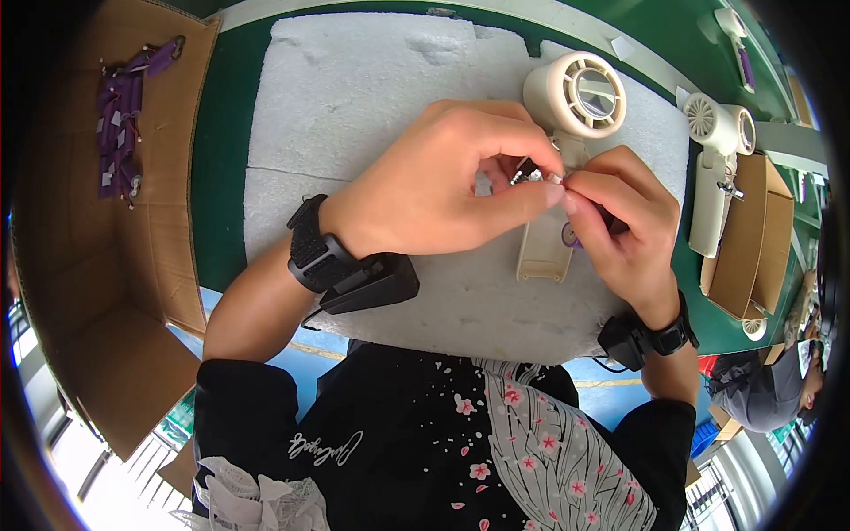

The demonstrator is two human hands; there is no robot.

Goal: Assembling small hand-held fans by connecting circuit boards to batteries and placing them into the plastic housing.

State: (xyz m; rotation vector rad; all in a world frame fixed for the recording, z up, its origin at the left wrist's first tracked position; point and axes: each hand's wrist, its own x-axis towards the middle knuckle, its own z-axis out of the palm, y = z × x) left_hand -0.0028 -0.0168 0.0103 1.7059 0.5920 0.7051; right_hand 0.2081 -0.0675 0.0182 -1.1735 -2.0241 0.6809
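Observation:
A cream handheld fan (580, 96) lies on the white foam sheet, its round head away from me and its handle shell (542, 255) lying open toward me. Over the handle, my left hand (456, 177) is closed with thumb and forefinger pinching a small circuit board (524, 173) with shiny metal parts and a white connector (554, 178). The fingertips of my right hand (624, 221) meet there in a tight pinch; what they hold is hidden. Beside the right fingers, the end of a purple battery (569, 234) shows in the handle.
The foam sheet (345, 97) covers much of the green table (221, 203). At left stands a cardboard box (164, 230) with several purple batteries (119, 133). At right are another cream fan (713, 124) and a small carton (753, 239). Another person (766, 385) is at far right.

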